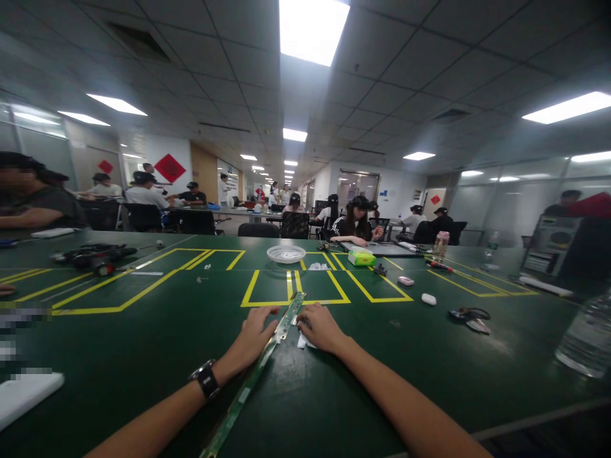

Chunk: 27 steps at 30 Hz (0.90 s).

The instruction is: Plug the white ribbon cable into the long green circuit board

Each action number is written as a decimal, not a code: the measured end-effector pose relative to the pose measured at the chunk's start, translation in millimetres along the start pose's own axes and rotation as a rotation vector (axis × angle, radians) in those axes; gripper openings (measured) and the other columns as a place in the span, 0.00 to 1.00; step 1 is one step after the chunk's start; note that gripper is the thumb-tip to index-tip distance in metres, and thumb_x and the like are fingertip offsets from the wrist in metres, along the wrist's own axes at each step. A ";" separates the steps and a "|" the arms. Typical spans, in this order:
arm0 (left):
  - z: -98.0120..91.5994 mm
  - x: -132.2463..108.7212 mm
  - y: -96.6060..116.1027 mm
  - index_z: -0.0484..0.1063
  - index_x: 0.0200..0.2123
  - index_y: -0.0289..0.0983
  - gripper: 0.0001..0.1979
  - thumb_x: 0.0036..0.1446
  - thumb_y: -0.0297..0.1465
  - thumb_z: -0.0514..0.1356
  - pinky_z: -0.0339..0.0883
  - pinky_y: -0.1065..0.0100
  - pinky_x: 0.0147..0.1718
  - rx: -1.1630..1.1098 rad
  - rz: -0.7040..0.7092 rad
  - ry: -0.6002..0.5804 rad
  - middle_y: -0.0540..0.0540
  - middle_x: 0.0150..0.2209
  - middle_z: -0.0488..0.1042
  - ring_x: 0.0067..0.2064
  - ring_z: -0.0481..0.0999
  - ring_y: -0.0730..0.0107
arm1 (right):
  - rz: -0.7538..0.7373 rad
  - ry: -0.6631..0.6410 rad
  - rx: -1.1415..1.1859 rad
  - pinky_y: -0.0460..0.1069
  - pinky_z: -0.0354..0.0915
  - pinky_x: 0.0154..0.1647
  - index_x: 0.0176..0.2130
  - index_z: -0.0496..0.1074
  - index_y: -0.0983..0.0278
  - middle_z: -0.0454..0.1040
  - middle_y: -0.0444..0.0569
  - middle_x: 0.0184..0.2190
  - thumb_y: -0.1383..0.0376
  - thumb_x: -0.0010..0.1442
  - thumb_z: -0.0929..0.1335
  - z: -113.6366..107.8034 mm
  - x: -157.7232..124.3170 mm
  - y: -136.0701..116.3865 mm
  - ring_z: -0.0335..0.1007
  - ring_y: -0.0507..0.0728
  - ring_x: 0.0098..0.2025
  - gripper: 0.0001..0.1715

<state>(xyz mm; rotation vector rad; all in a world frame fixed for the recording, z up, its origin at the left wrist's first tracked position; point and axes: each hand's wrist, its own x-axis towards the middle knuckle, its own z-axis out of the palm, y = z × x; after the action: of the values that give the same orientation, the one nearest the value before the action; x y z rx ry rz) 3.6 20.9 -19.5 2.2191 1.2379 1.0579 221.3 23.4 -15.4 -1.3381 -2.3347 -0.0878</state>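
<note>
A long, narrow green circuit board runs from the bottom edge of the view up between my hands, its far end tilted right. On its left side is my left hand, thumb and forefinger apart, with the thumb beside the board's edge. My right hand is on the other side, fingers curled down close to the board. White crumpled paper shows beneath that palm. Whatever the right fingertips pinch is too small to make out. A dark watch is on my left wrist.
Yellow tape marks boxes on the green table. Beyond my hands stand a clear round dish and a green tissue pack. A large water bottle is at right. Across the table sits a person.
</note>
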 end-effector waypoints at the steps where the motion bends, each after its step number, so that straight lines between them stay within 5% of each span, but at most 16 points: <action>1: -0.5 -0.2 0.4 0.68 0.50 0.37 0.19 0.59 0.37 0.50 0.56 0.55 0.54 0.005 0.011 -0.003 0.41 0.51 0.69 0.54 0.63 0.57 | 0.002 0.008 0.001 0.50 0.55 0.47 0.40 0.74 0.63 0.73 0.51 0.41 0.65 0.59 0.65 0.0 -0.1 0.4 0.64 0.57 0.45 0.10; 5: -3.1 -1.1 3.3 0.69 0.49 0.37 0.18 0.59 0.37 0.50 0.56 0.56 0.53 0.046 0.027 -0.016 0.42 0.50 0.70 0.54 0.64 0.57 | -0.085 -0.008 0.039 0.49 0.55 0.48 0.40 0.74 0.62 0.73 0.49 0.41 0.66 0.59 0.65 1.1 -0.4 3.3 0.64 0.57 0.46 0.10; 27: -7.4 -6.5 12.3 0.68 0.50 0.42 0.16 0.62 0.36 0.47 0.56 0.59 0.48 0.275 0.065 -0.140 0.44 0.50 0.69 0.52 0.62 0.59 | -0.048 0.037 0.091 0.50 0.56 0.47 0.38 0.75 0.62 0.74 0.50 0.39 0.69 0.58 0.64 6.6 1.9 8.1 0.66 0.56 0.45 0.11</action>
<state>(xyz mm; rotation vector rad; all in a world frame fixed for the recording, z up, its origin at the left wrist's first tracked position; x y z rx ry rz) 2.6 8.6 -9.7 2.5056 1.3251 0.7775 225.0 31.0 -21.8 -1.2275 -2.3114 -0.0200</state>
